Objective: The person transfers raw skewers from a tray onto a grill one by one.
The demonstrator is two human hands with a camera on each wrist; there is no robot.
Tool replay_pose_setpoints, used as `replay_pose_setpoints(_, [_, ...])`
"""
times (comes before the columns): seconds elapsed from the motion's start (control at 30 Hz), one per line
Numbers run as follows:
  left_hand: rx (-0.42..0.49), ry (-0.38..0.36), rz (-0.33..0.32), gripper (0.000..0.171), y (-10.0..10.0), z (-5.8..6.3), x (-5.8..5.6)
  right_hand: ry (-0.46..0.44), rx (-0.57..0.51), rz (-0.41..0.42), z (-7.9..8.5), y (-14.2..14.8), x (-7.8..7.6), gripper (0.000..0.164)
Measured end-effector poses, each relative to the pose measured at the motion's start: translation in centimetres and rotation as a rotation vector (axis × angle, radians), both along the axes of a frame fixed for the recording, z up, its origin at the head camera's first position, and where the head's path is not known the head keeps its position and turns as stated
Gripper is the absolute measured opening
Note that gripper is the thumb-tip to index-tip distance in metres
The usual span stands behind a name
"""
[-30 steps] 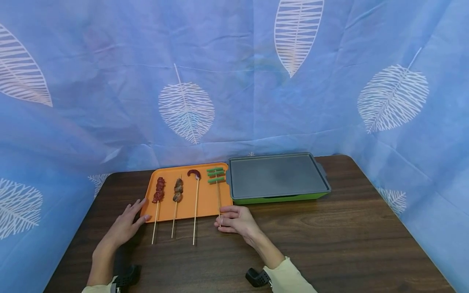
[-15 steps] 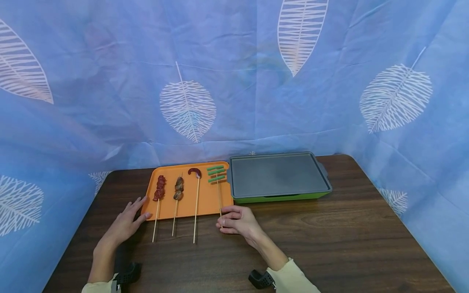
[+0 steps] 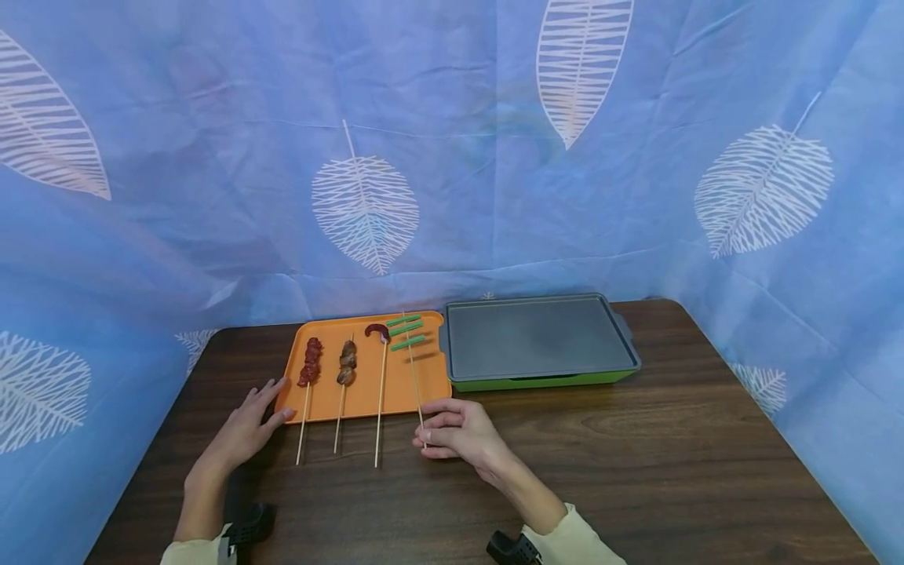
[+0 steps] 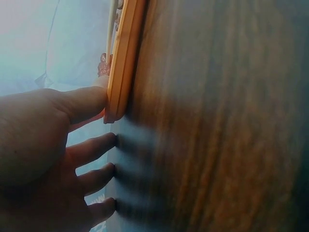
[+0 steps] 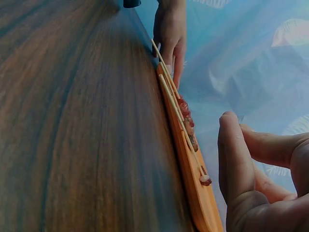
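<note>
My right hand (image 3: 462, 434) pinches the stick end of a skewer with green bean-like pieces (image 3: 406, 328). Those pieces are raised over the right part of an orange tray (image 3: 361, 380) and cast a shadow on it. In the right wrist view, thumb and finger meet at their tips. At the tray's near left corner, my left hand (image 3: 243, 431) rests with fingers spread, its thumb (image 4: 89, 104) against the rim. Lying on the tray are a red meat skewer (image 3: 311, 361), a brown chunk skewer (image 3: 347, 365) and one with a curled dark-red piece (image 3: 384, 333).
A grey griddle plate (image 3: 537, 337) on a green base stands right beside the tray. Sticks of the lying skewers poke out over the tray's near edge. Behind the dark wooden table (image 3: 636, 471) hangs a blue leaf-print cloth (image 3: 452, 196).
The green skewer has lifted off the tray, its food end swinging left toward the curled dark-red piece. My right hand has shifted slightly nearer; my left hand keeps its place at the tray.
</note>
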State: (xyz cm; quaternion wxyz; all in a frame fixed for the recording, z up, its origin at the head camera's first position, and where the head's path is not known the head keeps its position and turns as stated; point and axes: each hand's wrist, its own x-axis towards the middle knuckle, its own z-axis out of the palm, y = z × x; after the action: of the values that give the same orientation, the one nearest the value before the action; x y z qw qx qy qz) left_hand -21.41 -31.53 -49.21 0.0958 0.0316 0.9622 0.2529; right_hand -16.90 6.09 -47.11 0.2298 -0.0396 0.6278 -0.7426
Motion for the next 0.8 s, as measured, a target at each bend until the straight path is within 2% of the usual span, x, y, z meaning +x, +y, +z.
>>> replay_pose_setpoints(0.5, [-0.013, -0.021, 0.015, 0.076, 0.0, 0.0, 0.1, 0.046, 0.027, 0.007, 1.3, 1.5, 0.6, 0.044])
replay_pose_setpoints(0.8, [-0.001, 0.005, -0.006, 0.073, 0.0, -0.2, 0.0, 0.043, 0.038, 0.000, 1.6, 3.0, 1.0, 0.049])
